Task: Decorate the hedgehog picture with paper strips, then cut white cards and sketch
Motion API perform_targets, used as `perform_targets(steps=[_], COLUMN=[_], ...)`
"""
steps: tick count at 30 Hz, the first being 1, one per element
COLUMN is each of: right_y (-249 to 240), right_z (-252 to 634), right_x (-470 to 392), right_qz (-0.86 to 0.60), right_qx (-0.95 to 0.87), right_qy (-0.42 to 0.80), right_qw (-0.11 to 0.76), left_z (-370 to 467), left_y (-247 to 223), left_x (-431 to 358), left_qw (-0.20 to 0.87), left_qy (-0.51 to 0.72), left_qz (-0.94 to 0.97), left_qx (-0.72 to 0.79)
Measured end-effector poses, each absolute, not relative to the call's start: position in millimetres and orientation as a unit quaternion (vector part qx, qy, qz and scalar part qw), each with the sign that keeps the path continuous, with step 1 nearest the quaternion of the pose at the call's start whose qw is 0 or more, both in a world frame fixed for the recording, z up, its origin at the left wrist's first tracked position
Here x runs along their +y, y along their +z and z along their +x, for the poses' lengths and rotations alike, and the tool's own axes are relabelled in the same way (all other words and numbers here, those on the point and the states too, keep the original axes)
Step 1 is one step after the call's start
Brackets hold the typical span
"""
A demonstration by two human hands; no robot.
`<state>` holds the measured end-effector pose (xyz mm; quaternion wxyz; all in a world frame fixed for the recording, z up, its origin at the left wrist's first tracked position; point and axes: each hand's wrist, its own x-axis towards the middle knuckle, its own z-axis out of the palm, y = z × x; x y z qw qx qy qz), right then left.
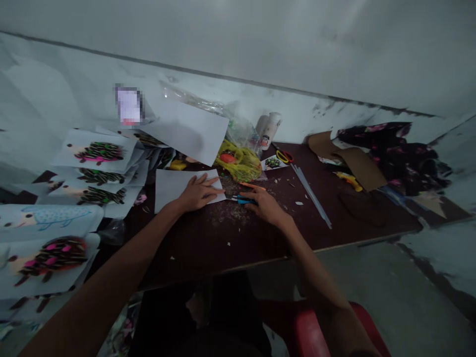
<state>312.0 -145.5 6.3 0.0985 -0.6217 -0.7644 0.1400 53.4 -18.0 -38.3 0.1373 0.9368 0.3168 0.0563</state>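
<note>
Drawings (98, 151) crowd the table's (208, 253) left end. Paper (171, 191) lies beside them, back from the front edge. Left hand (199, 193) flat on it, fingers wide; even pressure should steady it. Tool (245, 199), type unclear, in right hand's (267, 206) narrowed fingers; tip best angled off left fingertips. Room: toward front edge, among scraps; sticks (312, 198) bound it right.

No readable text, labels, numbers or signs anywhere.

This is looking like a craft workspace: hedgehog pictures (99, 151) are lying at nine o'clock, scissors (285, 156) at two.
</note>
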Motion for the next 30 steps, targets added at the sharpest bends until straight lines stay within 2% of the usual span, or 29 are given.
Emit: perform_targets(steps=[6,13,30], right_y=[5.7,6.5,6.8], right_z=[316.4,306.5,308.6], right_x=[-146.5,-149.9,-142.1], right_qz=[-0.601,-0.640,-0.607], right_qx=[-0.778,-0.755,-0.778], right_qy=[0.144,0.121,0.135], right_qw=[0.114,0.078,0.087], left_z=[52.8,53.1,52.3], left_y=[-36.0,-39.1,-36.4], left_x=[-18.4,-17.8,-18.2], left_qw=[0.144,0.124,0.139], left_qy=[0.048,0.043,0.046], left_qz=[0.940,0.941,0.941], left_qx=[0.306,0.311,0.305])
